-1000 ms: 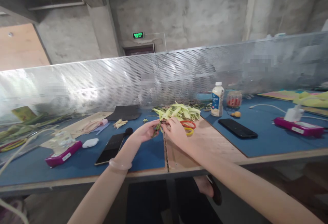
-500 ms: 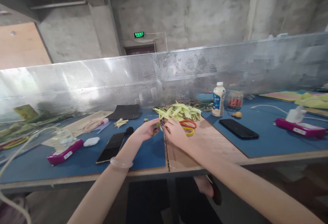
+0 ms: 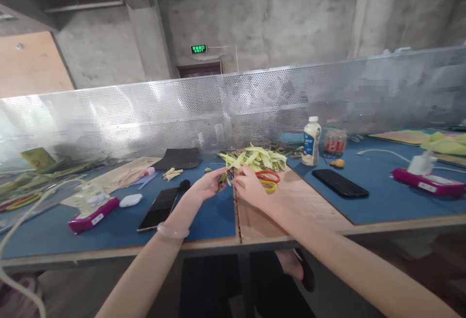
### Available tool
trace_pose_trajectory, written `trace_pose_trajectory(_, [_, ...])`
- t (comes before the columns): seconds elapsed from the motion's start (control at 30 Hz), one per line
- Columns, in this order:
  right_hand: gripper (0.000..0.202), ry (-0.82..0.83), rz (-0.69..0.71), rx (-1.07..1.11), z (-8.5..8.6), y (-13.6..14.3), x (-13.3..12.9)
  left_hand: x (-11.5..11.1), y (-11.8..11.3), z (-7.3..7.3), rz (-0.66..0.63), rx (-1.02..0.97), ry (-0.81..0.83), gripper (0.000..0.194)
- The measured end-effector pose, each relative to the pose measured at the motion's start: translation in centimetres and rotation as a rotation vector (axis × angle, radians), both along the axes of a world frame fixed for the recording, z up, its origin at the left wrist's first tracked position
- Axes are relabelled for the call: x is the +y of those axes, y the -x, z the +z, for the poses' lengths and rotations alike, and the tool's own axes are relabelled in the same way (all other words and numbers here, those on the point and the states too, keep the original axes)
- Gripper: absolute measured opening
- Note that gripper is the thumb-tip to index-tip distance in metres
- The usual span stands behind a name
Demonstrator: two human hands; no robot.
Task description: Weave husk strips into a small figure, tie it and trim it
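Observation:
Near the middle of the table, my left hand is closed on a small green stem piece. My right hand meets it from the right with fingers pinched at the same piece; what exactly they hold is too small to make out. Just behind both hands lies a heap of pale green leaf strips. Beside my right hand, scissors with red and yellow handles rest on the bare wood board.
To the right stand a white bottle and a jar, with a black phone in front. On the left lie a dark tablet-like device, a white case and a purple power strip. A perforated metal screen runs behind.
My right fingers have shifted very slightly at the stem piece. Otherwise the hands and the objects keep their places.

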State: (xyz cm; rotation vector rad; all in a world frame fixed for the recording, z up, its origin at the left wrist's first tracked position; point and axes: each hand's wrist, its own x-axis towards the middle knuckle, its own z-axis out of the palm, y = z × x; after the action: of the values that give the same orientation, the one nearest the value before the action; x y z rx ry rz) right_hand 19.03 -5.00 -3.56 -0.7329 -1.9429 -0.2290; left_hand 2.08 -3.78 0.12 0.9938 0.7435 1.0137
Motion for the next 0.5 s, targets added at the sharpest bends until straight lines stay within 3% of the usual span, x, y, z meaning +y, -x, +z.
trace_pose_trajectory(0.5, [0.014,0.064,0.070,0.052,0.09,-0.05,-0.15,-0.22,-0.04,0.08,-0.016,-0.002,-0.049,0.017])
